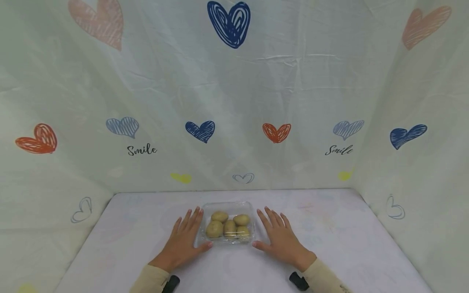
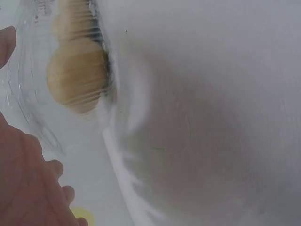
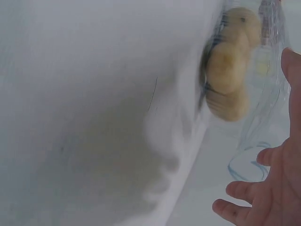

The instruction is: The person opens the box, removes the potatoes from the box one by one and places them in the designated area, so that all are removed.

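A transparent plastic box (image 1: 227, 240) stands in the middle of the table in the head view, its lid edges glinting. Several small round potatoes (image 1: 214, 229) lie inside it. My left hand (image 1: 183, 242) is beside the box's left side, fingers straight and spread, fingertips right at its edge. On the other side, my right hand (image 1: 283, 242) has its fingers spread too, a little apart from the box. Both thumbs point inward near the front corners. The left wrist view shows a potato (image 2: 77, 75) behind ribbed plastic; the right wrist view shows potatoes (image 3: 227, 68) through the wall.
A white cloth covers the table (image 1: 139, 219). Behind and at both sides hangs a pale curtain (image 1: 234, 89) printed with hearts and the word Smile. Dark wrist devices (image 1: 298, 280) sit at the cuffs of light sleeves (image 1: 324, 276).
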A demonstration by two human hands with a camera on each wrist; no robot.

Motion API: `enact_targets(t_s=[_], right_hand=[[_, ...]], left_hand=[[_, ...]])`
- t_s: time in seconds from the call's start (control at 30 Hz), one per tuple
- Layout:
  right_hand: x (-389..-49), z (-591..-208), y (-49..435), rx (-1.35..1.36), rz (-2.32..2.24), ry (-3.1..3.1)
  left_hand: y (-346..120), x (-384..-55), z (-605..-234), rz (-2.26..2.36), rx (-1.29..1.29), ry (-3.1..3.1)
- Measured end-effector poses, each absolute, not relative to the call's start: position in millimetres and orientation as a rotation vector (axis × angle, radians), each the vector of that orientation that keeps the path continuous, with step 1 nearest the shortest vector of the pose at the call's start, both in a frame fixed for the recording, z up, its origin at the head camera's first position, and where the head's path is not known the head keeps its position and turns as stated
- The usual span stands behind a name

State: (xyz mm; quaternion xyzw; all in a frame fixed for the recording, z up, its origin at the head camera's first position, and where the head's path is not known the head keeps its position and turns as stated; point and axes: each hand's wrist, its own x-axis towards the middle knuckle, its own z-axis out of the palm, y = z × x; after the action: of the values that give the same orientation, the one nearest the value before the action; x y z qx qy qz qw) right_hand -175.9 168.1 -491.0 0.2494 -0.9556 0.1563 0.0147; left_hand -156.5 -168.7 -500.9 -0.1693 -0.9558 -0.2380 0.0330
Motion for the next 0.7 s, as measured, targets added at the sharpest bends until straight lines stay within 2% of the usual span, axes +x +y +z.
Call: enact_targets(t_s=[0.43,0.7], right_hand=[[-171,-499,142,0.860,0.658,-2.817],[-170,-498,131,0.807,0.724,-2.829]], left_hand=[[-158,-151,-499,-0.741,-0.496,-2.896],[-153,-149,-495,-0.770,-0.471,-2.915]])
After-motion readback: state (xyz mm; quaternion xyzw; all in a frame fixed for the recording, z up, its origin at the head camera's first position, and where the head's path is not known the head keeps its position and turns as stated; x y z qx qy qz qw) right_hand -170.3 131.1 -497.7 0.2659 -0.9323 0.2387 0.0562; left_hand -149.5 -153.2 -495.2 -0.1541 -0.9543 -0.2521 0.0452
